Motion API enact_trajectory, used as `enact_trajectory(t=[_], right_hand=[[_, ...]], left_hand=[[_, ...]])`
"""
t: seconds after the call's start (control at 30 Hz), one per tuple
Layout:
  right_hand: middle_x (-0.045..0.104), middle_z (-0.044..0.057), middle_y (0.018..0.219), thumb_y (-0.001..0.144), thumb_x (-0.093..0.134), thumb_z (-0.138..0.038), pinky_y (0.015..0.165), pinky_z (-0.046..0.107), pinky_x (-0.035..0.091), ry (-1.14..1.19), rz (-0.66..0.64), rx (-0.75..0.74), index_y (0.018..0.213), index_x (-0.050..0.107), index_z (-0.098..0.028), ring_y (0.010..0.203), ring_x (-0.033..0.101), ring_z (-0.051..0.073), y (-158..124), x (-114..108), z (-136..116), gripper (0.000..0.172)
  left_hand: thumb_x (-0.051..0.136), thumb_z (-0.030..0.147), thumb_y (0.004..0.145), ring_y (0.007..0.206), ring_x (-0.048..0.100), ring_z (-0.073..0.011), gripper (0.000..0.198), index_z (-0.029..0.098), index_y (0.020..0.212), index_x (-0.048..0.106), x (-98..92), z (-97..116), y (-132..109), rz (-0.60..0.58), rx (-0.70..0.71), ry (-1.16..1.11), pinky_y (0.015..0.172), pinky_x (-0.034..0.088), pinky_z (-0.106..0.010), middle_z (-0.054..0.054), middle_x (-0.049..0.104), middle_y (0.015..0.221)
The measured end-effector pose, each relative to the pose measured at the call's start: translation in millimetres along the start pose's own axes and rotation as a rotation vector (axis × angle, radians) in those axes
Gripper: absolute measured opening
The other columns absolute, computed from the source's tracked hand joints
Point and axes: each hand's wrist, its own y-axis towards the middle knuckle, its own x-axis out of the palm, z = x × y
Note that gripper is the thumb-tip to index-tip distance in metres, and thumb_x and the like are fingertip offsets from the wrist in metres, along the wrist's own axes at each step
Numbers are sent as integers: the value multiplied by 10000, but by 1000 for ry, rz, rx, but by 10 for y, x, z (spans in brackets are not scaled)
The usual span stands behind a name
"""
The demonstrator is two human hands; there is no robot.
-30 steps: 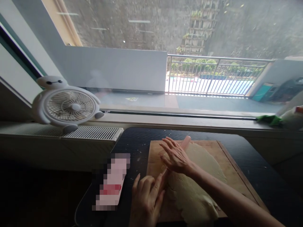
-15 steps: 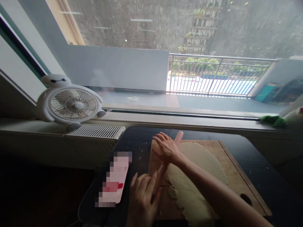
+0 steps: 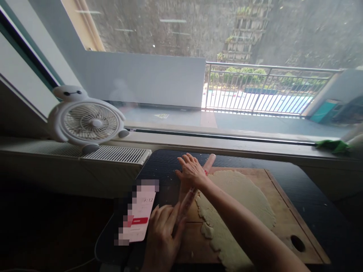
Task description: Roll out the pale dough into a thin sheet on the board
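A pinkish, see-through rolling pin (image 3: 209,163) lies slantwise along the left edge of a pale sheet of dough (image 3: 241,192). My right hand (image 3: 190,170) rests palm down across the pin's upper part, fingers stretched and spread past its left side. Nearer to me, my left hand (image 3: 163,224) has the pin's lower end between its fingers and thumb. The dough is flat and wide, with a ragged left edge. It lies on a wooden cutting board (image 3: 283,215), and my right forearm hides part of it.
Left of the board, a lit phone (image 3: 141,211) lies on the dark table (image 3: 167,162). A white fan (image 3: 90,122) stands on the radiator (image 3: 127,155) by the window. A green cloth (image 3: 333,146) sits on the sill at right. The board has a round hole (image 3: 297,243).
Both hands and the rolling pin have shifted left, and more of the dough's left edge shows. The view has moved slightly. More of the phone's screen is visible.
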Motion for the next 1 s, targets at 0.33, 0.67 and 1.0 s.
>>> enact_trajectory(t=[0.33,0.67,1.0], right_hand=[[243,125,1449,865,408,-358,1052,442,235,-254,95,82,1393,243,-139,1336,189,261,-2270,-443,580,595],[518,106,1253,906,326,-333,987,415,348,-196,47,106,1198,490,-174,1176,451,225,-2008,-574,860,371],[471,78,1307,889,370,-354,1001,403,348,-175,62,93,1251,458,-197,1242,371,228,-2433,-563,916,404]], left_hand=[[392,243,878,1240,384,-241,377,150,1219,521,46,604,298,-131,232,-6,1064,233,-480,-95,523,1265],[278,338,916,1299,300,-220,468,120,1294,445,394,527,1098,-258,206,99,1084,177,-434,-103,432,1357],[284,366,919,1308,273,-218,448,153,1279,446,249,699,810,-258,279,65,1083,161,-447,-89,433,1357]])
